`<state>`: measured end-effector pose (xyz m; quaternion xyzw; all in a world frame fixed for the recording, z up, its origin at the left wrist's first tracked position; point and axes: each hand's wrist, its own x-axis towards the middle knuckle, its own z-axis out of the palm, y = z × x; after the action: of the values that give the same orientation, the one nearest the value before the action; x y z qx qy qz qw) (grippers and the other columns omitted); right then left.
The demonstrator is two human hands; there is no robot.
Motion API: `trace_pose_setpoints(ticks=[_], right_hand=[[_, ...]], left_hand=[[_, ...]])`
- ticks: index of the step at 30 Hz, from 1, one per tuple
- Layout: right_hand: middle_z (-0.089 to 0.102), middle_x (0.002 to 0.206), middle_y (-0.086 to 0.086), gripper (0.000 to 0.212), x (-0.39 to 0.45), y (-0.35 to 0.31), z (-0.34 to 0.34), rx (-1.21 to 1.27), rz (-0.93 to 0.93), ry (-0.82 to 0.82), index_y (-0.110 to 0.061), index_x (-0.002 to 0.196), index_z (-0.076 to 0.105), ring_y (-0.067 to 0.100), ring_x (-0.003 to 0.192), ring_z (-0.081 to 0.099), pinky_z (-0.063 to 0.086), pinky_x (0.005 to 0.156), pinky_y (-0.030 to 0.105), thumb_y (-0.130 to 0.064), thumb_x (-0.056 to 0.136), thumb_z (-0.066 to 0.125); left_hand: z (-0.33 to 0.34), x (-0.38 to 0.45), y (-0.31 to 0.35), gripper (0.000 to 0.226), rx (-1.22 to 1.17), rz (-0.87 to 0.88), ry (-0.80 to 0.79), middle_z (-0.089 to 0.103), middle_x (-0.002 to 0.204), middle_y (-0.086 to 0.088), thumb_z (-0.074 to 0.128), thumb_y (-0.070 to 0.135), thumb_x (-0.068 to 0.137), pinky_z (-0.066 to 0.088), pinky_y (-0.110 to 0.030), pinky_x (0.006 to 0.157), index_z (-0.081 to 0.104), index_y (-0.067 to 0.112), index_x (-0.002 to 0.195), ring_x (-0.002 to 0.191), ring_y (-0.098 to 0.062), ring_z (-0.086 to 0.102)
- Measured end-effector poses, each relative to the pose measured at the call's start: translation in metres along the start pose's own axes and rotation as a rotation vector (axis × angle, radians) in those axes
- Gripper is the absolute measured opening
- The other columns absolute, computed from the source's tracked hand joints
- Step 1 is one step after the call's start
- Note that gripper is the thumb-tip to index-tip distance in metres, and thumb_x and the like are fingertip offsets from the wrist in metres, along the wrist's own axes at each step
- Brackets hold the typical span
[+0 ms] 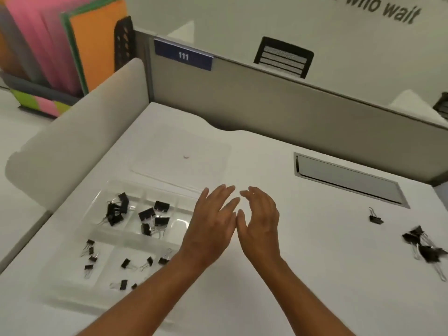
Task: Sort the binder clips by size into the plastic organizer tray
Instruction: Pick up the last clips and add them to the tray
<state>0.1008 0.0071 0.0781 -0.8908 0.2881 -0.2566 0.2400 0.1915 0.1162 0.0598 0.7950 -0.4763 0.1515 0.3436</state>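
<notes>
A clear plastic organizer tray (135,238) lies on the white desk at the left, divided into compartments. Black binder clips fill its far-left compartment (116,209), the one beside it (154,218), and smaller clips (126,263) sit in the near compartments. My left hand (211,224) hovers over the tray's right end, fingers straight, holding nothing. My right hand (260,221) is beside it, fingers relaxed and empty; the two nearly touch. A loose pile of larger clips (423,246) and one single clip (375,218) lie on the desk at the far right.
The tray's clear lid (184,154) lies flat beyond the tray. A metal cable slot (346,178) is set into the desk at the right. Grey partition walls (266,103) bound the desk at back and left. Coloured folders (60,44) stand beyond the left partition.
</notes>
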Motion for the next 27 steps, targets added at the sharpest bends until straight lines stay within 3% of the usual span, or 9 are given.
trace_pose_setpoints(ticks=[3, 8, 12, 24, 27], right_hand=[[0.044, 0.160, -0.005, 0.051, 0.000, 0.037, -0.028, -0.042, 0.058, 0.095, -0.027, 0.147, 0.052, 0.016, 0.153, 0.033, 0.026, 0.125, 0.036, -0.010, 0.100, 0.062], [0.039, 0.164, -0.003, 0.054, -0.007, 0.104, -0.081, -0.045, 0.164, 0.188, -0.026, 0.149, 0.049, 0.017, 0.154, 0.031, 0.037, 0.123, 0.049, -0.008, 0.100, 0.062], [0.039, 0.163, -0.002, 0.058, -0.017, 0.166, -0.120, -0.051, 0.221, 0.223, -0.026, 0.149, 0.048, 0.015, 0.153, 0.029, 0.039, 0.121, 0.052, -0.004, 0.098, 0.064], [0.033, 0.164, -0.001, 0.057, -0.033, 0.360, -0.181, -0.038, 0.381, 0.150, -0.025, 0.151, 0.046, 0.021, 0.152, 0.035, 0.044, 0.113, 0.036, -0.010, 0.099, 0.065], [0.033, 0.165, 0.003, 0.055, -0.014, 0.400, -0.187, -0.066, 0.400, 0.105, -0.020, 0.152, 0.046, 0.021, 0.150, 0.033, 0.038, 0.112, 0.029, -0.012, 0.101, 0.063]], left_hand=[[0.031, 0.028, 0.040, 0.039, 0.002, 0.106, -0.056, 0.055, 0.154, -0.011, 0.056, 0.021, 0.103, 0.037, -0.055, 0.122, 0.063, 0.010, 0.140, 0.146, -0.028, 0.049], [0.086, 0.058, 0.108, 0.054, -0.040, 0.226, -0.131, 0.051, 0.158, -0.010, 0.072, 0.023, 0.097, 0.035, -0.052, 0.123, 0.055, 0.013, 0.147, 0.148, -0.027, 0.046], [0.135, 0.064, 0.164, 0.055, -0.088, 0.252, -0.205, 0.045, 0.162, -0.010, 0.068, 0.024, 0.100, 0.035, -0.052, 0.123, 0.051, 0.013, 0.151, 0.152, -0.027, 0.041], [0.293, 0.075, 0.278, 0.062, -0.049, 0.261, -0.482, 0.032, 0.170, -0.009, 0.055, 0.039, 0.104, 0.029, -0.051, 0.125, 0.037, 0.017, 0.159, 0.156, -0.029, 0.031], [0.326, 0.090, 0.291, 0.060, -0.039, 0.217, -0.568, 0.025, 0.172, -0.009, 0.041, 0.040, 0.108, 0.027, -0.054, 0.126, 0.032, 0.017, 0.162, 0.159, -0.030, 0.025]])
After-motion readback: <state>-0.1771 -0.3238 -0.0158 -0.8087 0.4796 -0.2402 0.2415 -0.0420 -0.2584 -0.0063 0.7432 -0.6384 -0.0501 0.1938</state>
